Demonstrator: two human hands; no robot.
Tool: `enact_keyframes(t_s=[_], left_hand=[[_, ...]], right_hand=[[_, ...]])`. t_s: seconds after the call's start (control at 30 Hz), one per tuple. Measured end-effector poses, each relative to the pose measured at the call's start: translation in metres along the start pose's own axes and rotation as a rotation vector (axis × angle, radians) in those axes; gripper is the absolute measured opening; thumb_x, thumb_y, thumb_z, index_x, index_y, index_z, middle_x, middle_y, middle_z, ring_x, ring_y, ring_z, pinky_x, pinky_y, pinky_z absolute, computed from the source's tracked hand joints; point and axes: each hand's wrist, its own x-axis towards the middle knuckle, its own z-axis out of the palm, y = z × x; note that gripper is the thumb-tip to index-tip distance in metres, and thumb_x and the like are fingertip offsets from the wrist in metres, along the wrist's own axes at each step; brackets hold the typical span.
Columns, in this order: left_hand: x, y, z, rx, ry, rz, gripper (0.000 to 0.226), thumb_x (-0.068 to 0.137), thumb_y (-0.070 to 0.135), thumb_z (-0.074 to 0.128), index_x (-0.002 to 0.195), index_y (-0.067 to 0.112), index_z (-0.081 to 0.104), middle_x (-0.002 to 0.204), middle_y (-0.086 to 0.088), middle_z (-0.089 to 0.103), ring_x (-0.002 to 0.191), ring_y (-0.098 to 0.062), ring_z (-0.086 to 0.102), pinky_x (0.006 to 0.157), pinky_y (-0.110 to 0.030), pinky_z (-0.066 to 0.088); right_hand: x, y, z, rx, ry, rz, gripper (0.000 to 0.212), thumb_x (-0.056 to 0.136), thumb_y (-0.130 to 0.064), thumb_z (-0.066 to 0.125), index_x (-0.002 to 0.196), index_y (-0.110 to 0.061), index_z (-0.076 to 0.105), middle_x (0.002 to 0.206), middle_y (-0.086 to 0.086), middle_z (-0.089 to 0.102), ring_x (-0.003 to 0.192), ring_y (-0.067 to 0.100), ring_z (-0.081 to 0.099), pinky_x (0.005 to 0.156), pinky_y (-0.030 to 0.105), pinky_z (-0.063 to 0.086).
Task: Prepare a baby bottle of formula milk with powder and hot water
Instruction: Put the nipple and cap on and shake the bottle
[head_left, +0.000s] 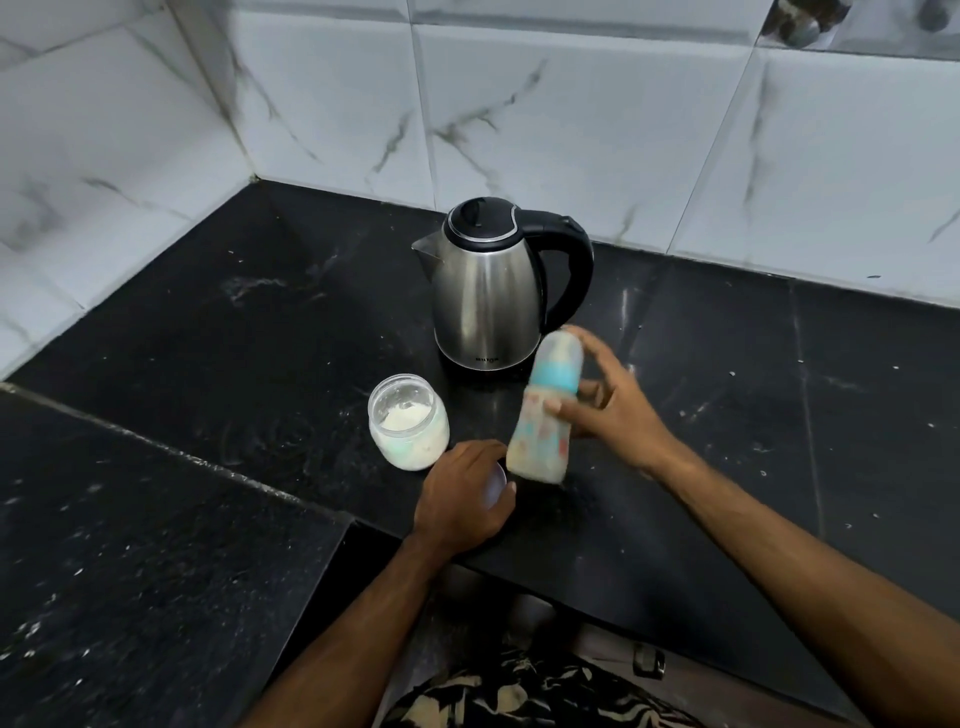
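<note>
The baby bottle (545, 410), translucent with a blue collar and clear cap on, tilts slightly, blurred, just in front of the closed steel kettle (491, 291); left of it stands the open powder jar (409, 428), partly filled with white formula

A black speckled surface (208, 364) runs into a corner of white marbled wall tiles (571, 130) before me.
</note>
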Motion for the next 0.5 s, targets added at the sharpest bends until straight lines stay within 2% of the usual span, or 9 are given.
enact_keyframes(t_s=[0.03,0.07,0.17,0.23,0.3,0.4,0.43,0.5], left_hand=[[0.0,0.0,0.0,0.002,-0.004,-0.006,0.045,0.084,0.044,0.058,0.121,0.019,0.065,0.119,0.007,0.066,0.109,-0.01,0.056,0.096,-0.02,0.042],[0.0,0.001,-0.001,-0.004,0.007,-0.01,0.044,0.083,0.043,0.059,0.12,0.019,0.066,0.118,0.007,0.066,0.109,-0.01,0.057,0.096,-0.018,0.04],[-0.002,0.003,0.0,-0.027,0.048,-0.008,0.039,0.081,0.038,0.063,0.114,0.019,0.068,0.116,0.007,0.068,0.107,-0.011,0.059,0.096,-0.02,0.041],[-0.002,0.003,0.0,-0.029,0.055,-0.004,0.038,0.081,0.038,0.063,0.114,0.018,0.068,0.116,0.007,0.068,0.107,-0.011,0.059,0.096,-0.021,0.042],[-0.001,0.001,0.001,-0.02,0.041,-0.011,0.04,0.082,0.04,0.062,0.115,0.018,0.068,0.116,0.006,0.067,0.108,-0.011,0.059,0.096,-0.019,0.04],[0.0,-0.002,0.002,0.006,-0.024,-0.007,0.047,0.084,0.046,0.057,0.122,0.019,0.065,0.12,0.007,0.066,0.11,-0.012,0.058,0.098,-0.021,0.042],[0.0,-0.002,0.002,0.007,-0.026,-0.005,0.046,0.084,0.045,0.057,0.121,0.019,0.065,0.121,0.007,0.066,0.111,-0.011,0.058,0.098,-0.022,0.043],[-0.001,0.0,0.001,-0.012,0.009,-0.009,0.042,0.083,0.041,0.06,0.117,0.019,0.067,0.118,0.007,0.067,0.11,-0.011,0.058,0.097,-0.022,0.042]], right_hand=[[-0.001,0.003,-0.001,-0.044,-0.048,0.006,0.083,0.075,-0.016,0.075,0.144,-0.03,0.032,0.11,0.01,0.072,0.098,0.025,0.073,0.072,0.042,0.062],[0.002,0.003,-0.002,-0.026,-0.023,-0.007,0.084,0.075,-0.018,0.079,0.144,-0.03,0.033,0.111,0.011,0.072,0.099,0.026,0.072,0.074,0.045,0.062],[0.019,-0.009,-0.013,0.217,0.256,-0.08,0.094,0.065,-0.039,0.089,0.141,-0.031,0.035,0.107,0.009,0.074,0.097,0.027,0.072,0.068,0.043,0.061],[0.026,-0.009,-0.02,0.343,0.349,-0.114,0.1,0.062,-0.043,0.088,0.144,-0.028,0.032,0.107,0.008,0.073,0.1,0.029,0.071,0.069,0.044,0.061],[0.016,-0.007,-0.012,0.267,0.259,-0.073,0.1,0.065,-0.038,0.085,0.147,-0.028,0.029,0.105,0.008,0.074,0.098,0.028,0.072,0.07,0.045,0.062],[-0.001,0.005,0.0,-0.023,-0.04,-0.001,0.084,0.073,-0.018,0.077,0.144,-0.031,0.033,0.107,0.011,0.073,0.098,0.027,0.072,0.072,0.041,0.062],[0.0,0.005,-0.001,-0.029,-0.048,-0.012,0.082,0.073,-0.015,0.076,0.142,-0.032,0.035,0.108,0.011,0.072,0.098,0.026,0.072,0.071,0.039,0.061],[0.008,-0.005,-0.006,0.09,0.121,-0.064,0.08,0.073,-0.018,0.075,0.141,-0.031,0.035,0.103,0.007,0.074,0.093,0.023,0.073,0.067,0.038,0.061]])
